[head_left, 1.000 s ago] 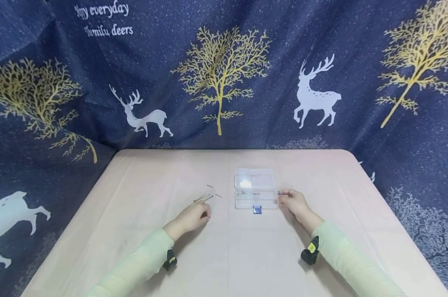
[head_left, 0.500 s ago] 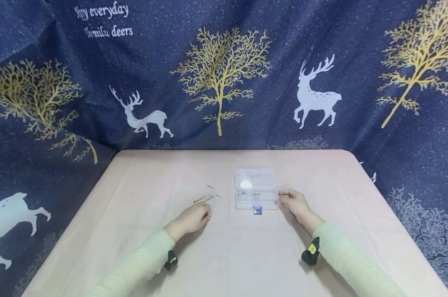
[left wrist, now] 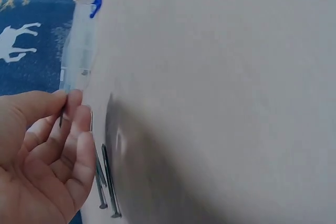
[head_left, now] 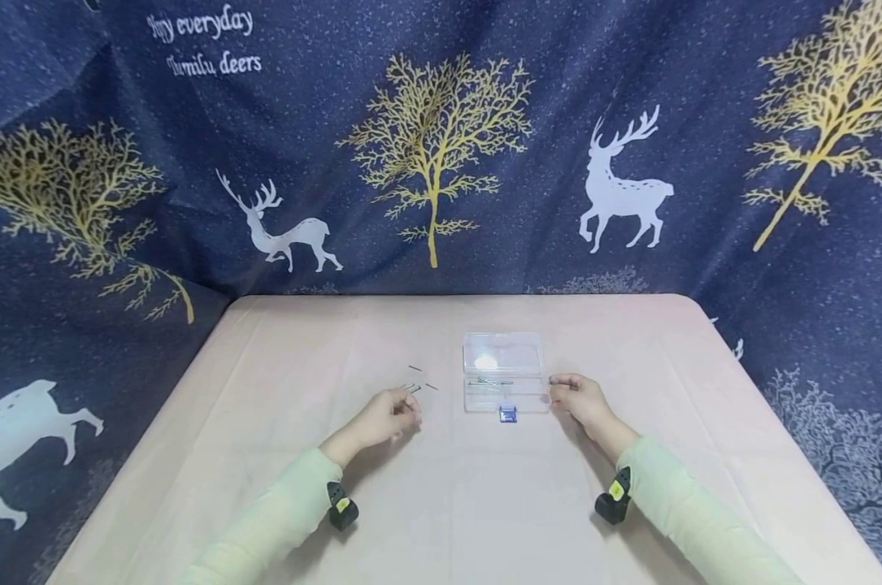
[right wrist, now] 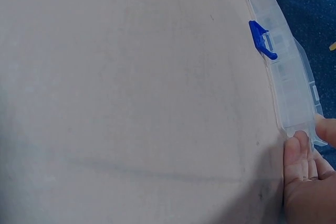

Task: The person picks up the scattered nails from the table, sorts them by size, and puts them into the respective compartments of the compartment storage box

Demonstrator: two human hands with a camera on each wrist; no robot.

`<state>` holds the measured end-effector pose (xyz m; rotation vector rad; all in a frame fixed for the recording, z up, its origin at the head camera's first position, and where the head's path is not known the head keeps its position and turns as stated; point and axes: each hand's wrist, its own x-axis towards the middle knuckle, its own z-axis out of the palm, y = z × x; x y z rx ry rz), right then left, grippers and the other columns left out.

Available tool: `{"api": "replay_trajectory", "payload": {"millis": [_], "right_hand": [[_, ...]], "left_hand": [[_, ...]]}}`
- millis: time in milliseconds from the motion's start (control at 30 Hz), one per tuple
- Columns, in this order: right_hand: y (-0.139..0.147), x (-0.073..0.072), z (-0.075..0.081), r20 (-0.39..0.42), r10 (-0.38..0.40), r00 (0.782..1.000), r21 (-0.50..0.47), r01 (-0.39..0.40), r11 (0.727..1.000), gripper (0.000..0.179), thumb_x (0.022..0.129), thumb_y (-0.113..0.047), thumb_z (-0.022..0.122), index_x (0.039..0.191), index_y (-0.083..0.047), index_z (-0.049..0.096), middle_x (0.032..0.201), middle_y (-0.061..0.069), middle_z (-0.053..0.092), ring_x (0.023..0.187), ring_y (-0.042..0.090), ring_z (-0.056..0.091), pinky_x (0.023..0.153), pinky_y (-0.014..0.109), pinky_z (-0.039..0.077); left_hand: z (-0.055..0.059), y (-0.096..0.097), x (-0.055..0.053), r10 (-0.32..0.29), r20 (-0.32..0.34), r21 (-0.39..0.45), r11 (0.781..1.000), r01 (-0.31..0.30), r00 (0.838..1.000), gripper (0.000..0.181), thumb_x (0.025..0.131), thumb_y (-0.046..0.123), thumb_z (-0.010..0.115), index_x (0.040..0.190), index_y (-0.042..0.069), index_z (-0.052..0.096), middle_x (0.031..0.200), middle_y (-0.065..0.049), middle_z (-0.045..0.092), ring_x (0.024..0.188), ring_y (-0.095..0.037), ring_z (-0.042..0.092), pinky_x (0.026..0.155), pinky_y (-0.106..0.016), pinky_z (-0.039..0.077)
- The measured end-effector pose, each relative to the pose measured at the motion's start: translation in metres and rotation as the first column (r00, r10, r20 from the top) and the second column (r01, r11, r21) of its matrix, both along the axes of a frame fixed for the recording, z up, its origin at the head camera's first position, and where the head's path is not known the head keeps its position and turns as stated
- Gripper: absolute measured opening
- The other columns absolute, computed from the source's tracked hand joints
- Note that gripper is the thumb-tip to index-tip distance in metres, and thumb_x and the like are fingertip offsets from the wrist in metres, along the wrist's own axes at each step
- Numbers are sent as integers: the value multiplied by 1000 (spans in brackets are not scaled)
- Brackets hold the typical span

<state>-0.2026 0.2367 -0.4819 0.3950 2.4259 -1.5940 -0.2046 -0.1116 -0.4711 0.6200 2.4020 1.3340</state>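
My left hand (head_left: 384, 416) pinches a thin dark nail (left wrist: 62, 115) between thumb and forefinger, its other fingers loosely bent. Beneath that hand, long nails (left wrist: 108, 182) with flat heads lie on the table; in the head view the hand hides most of them. Just beyond lie two short thin nails (head_left: 431, 387), apart from each other. To their right is a clear plastic box (head_left: 524, 401) with its lid (head_left: 510, 348) folded back and a blue latch (head_left: 508, 414) at the front. Several nails (head_left: 489, 382) lie in its rear part. My right hand (head_left: 581, 400) grips the box's right end with thumb and fingers.
A pale pink cloth covers the table (head_left: 455, 496). Behind it and along both sides hangs a dark blue curtain (head_left: 514, 236) printed with deer and trees. Each wrist carries a small black camera (head_left: 342, 505).
My left hand has lifted a little and turned, bringing the thumb and pinched nail into view; it now covers more of the long nails. My right hand and the box stay put.
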Motion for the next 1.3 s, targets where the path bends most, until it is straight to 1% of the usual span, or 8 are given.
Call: {"api": "replay_trajectory", "payload": {"millis": [67,167,367,500,633,867,1100,1300], "right_hand": [[0,0,0,-1,-2,1000,-1,2,1000,47,90,-13,54,132,7,46,125,27,56,99,25,66,87,29,55],[1,0,0,-11,-7,1000,-13,7,1000,47,90,-12,53,131,8,46,126,28,56,98,25,66,87,30,55],[2,-1,-1,-11,-7,1000,-17,7,1000,47,90,-12,53,132,8,45,127,29,54,106,31,63,89,31,54],[3,0,0,-14,-8,1000,-35,7,999,47,90,-11,53,131,9,45,127,29,54,104,29,64,87,28,55],[3,1,1,-21,-10,1000,-53,8,999,45,91,-10,54,131,10,45,126,29,55,98,25,66,84,24,55],[3,1,-1,-17,4,1000,-42,-5,999,46,91,-12,54,131,9,45,124,28,56,97,22,66,85,25,55],[2,0,0,-20,-3,1000,-25,2,1000,47,90,-13,55,131,8,46,123,27,57,96,22,66,84,26,55],[1,0,-1,-55,-17,998,-72,13,997,45,89,-7,55,129,12,47,125,30,55,92,18,67,79,22,56]], "left_hand": [[-1,2,-2,36,38,54,998,-38,999,11,89,3,58,96,-5,59,82,-17,65,65,-19,61,48,-24,50],[-4,5,-3,81,90,106,990,-90,993,18,89,6,59,103,-6,59,87,-20,68,71,-22,66,50,-23,50],[-7,15,-4,100,233,182,973,-144,967,25,90,5,58,111,-8,58,96,-22,69,76,-17,67,70,-28,58],[-7,26,-6,125,279,173,969,-178,952,24,90,6,59,109,-8,60,98,-20,70,78,-13,67,78,-31,58],[-5,36,-9,144,294,140,971,-192,945,23,90,6,59,109,-8,61,97,-18,70,76,-10,66,77,-30,58],[0,53,-15,163,324,129,968,-214,932,21,90,6,60,107,-6,62,94,-15,71,73,-8,64,73,-25,58],[4,70,-31,160,266,114,974,-196,951,19,88,4,60,104,-5,63,88,-14,70,70,-9,62,70,-25,57],[9,83,-41,138,238,110,980,-168,961,18,88,3,61,103,-6,62,87,-16,70,67,-8,61,69,-24,57]]}}
